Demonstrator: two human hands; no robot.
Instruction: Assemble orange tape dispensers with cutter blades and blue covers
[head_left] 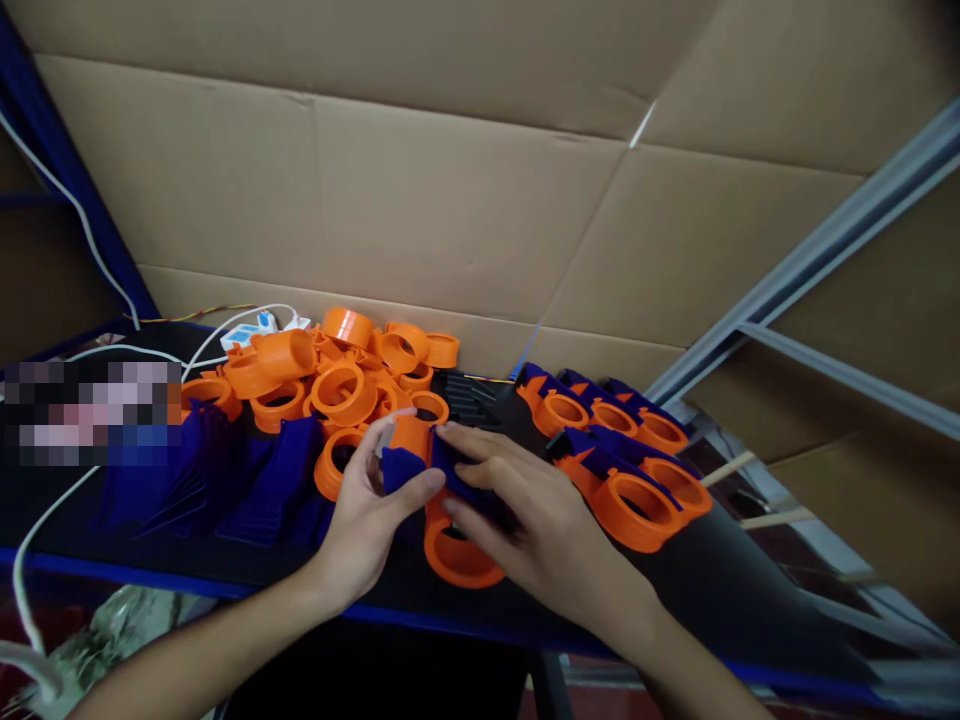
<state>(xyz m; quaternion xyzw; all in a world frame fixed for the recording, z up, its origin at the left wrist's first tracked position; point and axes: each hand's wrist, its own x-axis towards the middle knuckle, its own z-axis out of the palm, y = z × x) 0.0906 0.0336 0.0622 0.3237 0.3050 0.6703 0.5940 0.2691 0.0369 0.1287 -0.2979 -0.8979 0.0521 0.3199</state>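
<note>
My left hand [367, 520] is closed round an orange and blue plastic tape dispenser [411, 440], its thumb laid over the front. My right hand [525, 500] presses on the dispenser's dark blue plate from the right, fingers bent over it and hiding much of it. An orange ring [465, 565] shows below my right fingers; whether it belongs to the held piece I cannot tell. Behind and left of my hands lies a heap of loose orange ring parts [343, 392]. Thin blue plates [277, 480] stand in fanned stacks left of my left hand.
Several orange dispensers with blue plates [637, 510] lie in rows on the right of the black tabletop [720, 600]. A black ribbed piece [469, 395] lies behind my hands. White cables and a power strip [251, 330] are at the back left, before a cardboard wall [450, 200].
</note>
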